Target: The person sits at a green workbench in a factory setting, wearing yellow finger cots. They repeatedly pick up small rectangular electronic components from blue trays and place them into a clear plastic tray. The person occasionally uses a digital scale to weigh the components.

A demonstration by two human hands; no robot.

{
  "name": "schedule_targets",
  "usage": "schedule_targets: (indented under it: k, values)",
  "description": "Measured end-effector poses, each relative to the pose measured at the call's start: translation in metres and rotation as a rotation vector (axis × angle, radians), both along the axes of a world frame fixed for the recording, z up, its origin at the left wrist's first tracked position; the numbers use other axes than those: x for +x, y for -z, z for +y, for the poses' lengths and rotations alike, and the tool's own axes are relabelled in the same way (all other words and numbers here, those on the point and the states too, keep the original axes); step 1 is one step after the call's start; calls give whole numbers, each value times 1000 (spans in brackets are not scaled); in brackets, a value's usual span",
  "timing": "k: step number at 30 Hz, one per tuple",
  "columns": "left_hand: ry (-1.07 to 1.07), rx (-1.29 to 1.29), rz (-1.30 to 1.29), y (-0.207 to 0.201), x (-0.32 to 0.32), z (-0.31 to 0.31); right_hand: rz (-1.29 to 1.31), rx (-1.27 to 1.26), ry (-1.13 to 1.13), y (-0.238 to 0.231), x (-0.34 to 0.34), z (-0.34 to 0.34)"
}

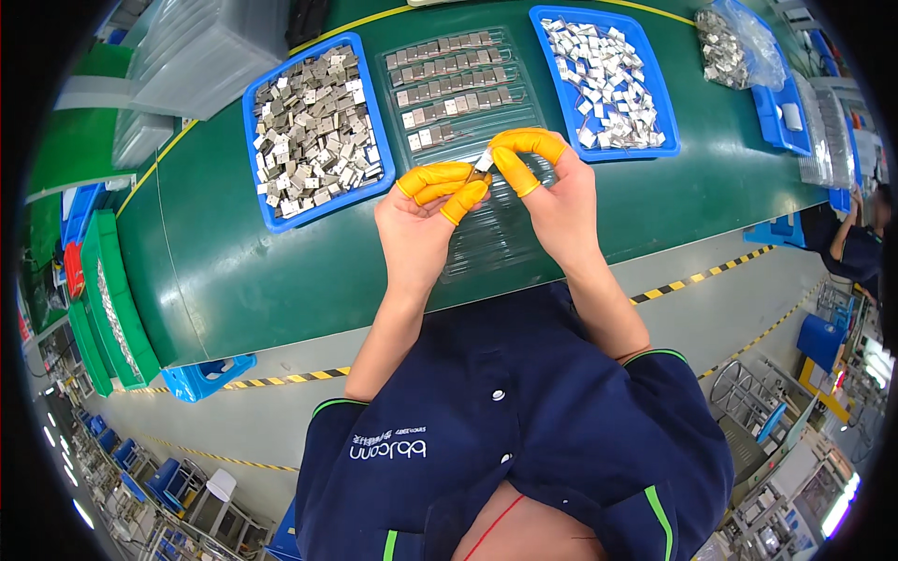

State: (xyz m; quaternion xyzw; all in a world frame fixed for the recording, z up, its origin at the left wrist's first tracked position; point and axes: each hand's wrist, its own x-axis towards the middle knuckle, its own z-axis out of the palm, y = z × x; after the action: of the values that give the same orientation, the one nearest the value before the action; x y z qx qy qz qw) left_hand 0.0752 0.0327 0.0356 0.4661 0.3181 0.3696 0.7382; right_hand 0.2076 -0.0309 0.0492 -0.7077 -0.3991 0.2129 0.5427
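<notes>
My left hand (426,210) and my right hand (554,192) meet over a clear ribbed plastic tray (486,245), yellow covers on their fingers. Between the fingertips is a small white-and-metal connector piece (484,162). Both hands pinch at it; the fingers hide part of it, so I cannot tell whether it is one part or two. Farther up the tray lie several rows of small metal connectors (449,75), some with white faces. A blue tray (386,168) of loose metal-and-white connectors stands left, and another blue tray (670,140) of small white pieces stands right.
The green tabletop (655,206) carries everything. Stacked clear trays (201,56) rise at the far left. At the far right are a bag of metal parts (725,51), a blue bin (781,117) and more clear trays (828,131). Another person (861,238) is at the right edge.
</notes>
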Motion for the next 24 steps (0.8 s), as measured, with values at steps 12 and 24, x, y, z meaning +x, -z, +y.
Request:
schedule_targets:
  k: [12,24]
  values:
    - [95,-62,-35,-2,-10,9,-205,114,-141,-8,8,-8]
    - [414,-101,-138,-1,-38,23,629,-87,-504,-23,8,-16]
